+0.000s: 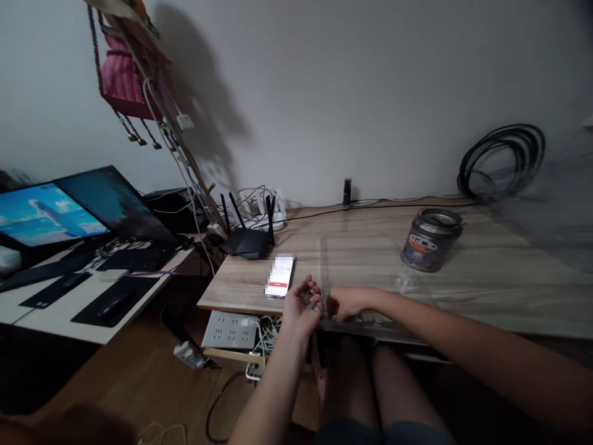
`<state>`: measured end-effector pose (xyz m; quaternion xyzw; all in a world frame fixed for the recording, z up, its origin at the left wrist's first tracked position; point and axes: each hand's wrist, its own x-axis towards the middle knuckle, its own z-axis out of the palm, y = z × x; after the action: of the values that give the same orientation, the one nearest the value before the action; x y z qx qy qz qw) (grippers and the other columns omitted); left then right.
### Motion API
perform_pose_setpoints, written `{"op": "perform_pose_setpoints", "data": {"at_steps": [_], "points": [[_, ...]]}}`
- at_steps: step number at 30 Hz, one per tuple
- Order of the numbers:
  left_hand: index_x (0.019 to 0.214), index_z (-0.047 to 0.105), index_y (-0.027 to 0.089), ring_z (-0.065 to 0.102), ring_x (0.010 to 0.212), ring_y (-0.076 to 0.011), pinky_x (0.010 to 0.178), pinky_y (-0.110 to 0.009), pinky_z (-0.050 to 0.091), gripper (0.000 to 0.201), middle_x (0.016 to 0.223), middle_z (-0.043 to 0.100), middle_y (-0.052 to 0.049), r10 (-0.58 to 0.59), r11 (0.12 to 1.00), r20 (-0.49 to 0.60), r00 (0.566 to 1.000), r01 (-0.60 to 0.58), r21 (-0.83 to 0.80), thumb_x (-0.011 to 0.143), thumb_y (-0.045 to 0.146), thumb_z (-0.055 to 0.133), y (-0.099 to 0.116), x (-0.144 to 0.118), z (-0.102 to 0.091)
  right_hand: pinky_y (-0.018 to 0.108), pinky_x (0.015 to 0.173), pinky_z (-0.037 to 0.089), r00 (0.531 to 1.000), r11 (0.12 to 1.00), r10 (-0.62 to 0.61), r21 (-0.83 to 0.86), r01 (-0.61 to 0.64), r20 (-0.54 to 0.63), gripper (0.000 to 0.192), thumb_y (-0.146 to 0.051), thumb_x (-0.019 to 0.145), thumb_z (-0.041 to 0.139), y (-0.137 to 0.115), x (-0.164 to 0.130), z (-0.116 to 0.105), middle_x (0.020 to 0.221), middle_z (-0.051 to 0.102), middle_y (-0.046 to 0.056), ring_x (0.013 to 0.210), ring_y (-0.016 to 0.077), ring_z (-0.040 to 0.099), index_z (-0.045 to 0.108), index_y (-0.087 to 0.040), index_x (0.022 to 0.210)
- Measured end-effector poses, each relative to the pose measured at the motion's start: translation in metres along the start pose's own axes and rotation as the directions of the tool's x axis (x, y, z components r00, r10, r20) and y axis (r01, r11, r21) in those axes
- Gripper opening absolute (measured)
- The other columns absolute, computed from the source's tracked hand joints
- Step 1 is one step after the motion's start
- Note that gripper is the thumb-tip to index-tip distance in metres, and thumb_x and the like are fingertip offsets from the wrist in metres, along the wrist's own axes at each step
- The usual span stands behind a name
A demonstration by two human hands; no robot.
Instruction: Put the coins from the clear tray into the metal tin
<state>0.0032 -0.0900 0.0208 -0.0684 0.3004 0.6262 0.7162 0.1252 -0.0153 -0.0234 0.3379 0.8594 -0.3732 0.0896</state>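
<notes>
Dim wood-grain desk edge: left hand curls, half-clenched, around a small dark object, probably light and rigid, best pinched at its sides; right hand clenched just beside.

phone left of hands | router behind phone | tin right

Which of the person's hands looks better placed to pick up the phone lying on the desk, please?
Probably the left hand: it sits just below the phone, while the right hand lies farther right at the desk edge.
</notes>
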Motion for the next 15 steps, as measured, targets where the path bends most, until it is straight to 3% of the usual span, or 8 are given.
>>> {"op": "perform_pose_setpoints", "data": {"at_steps": [3,6,11,15], "points": [[0.074,0.055,0.010,0.053,0.057,-0.0076,0.050,-0.016,0.046,0.018,0.066,0.051,-0.004,0.043,0.999,-0.083,0.996,-0.044,-0.016,0.080,0.006,0.039,-0.005,0.000,0.000,0.021,0.043,0.030,0.999,0.998,0.027,-0.061,-0.026,0.016,0.003,-0.014,0.056,0.057,0.003,-0.010,-0.012,0.044,0.047,-0.005,0.044,0.0076,0.040,0.058,-0.015,0.053],[0.074,0.058,0.010,0.061,0.070,-0.0134,0.063,-0.025,0.053,0.018,0.074,0.058,-0.009,0.071,0.997,-0.104,0.992,-0.070,0.019,0.078,0.008,0.040,-0.017,0.003,0.001,0.020,0.044,0.028,0.993,0.999,0.033,-0.038,-0.038,-0.110,0.011,-0.022,0.063,0.057,0.008,-0.027,-0.032,0.045,0.046,-0.004,0.045,0.0069,0.037,0.058,-0.015,0.056],[0.071,0.057,0.010,0.061,0.068,-0.0142,0.061,-0.026,0.054,0.021,0.073,0.060,-0.010,-0.038,0.996,-0.061,0.997,0.043,0.072,0.081,0.012,0.039,-0.047,0.015,0.011,0.020,0.048,0.037,0.968,0.964,-0.009,0.256,0.075,-0.249,0.028,-0.038,0.067,0.058,0.001,-0.055,-0.060,0.059,0.059,0.001,0.052,0.0094,0.049,0.066,-0.013,0.077],[0.069,0.054,0.011,0.058,0.061,-0.0094,0.060,-0.020,0.053,0.018,0.066,0.056,-0.005,-0.083,0.996,-0.076,0.994,0.084,0.004,0.080,0.006,0.040,-0.062,0.022,0.018,0.022,0.056,0.043,0.928,0.967,0.002,0.237,0.093,-0.374,0.033,-0.031,0.064,0.063,0.006,-0.068,-0.064,0.073,0.066,0.006,0.063,0.0132,0.057,0.066,-0.011,0.091]]}}
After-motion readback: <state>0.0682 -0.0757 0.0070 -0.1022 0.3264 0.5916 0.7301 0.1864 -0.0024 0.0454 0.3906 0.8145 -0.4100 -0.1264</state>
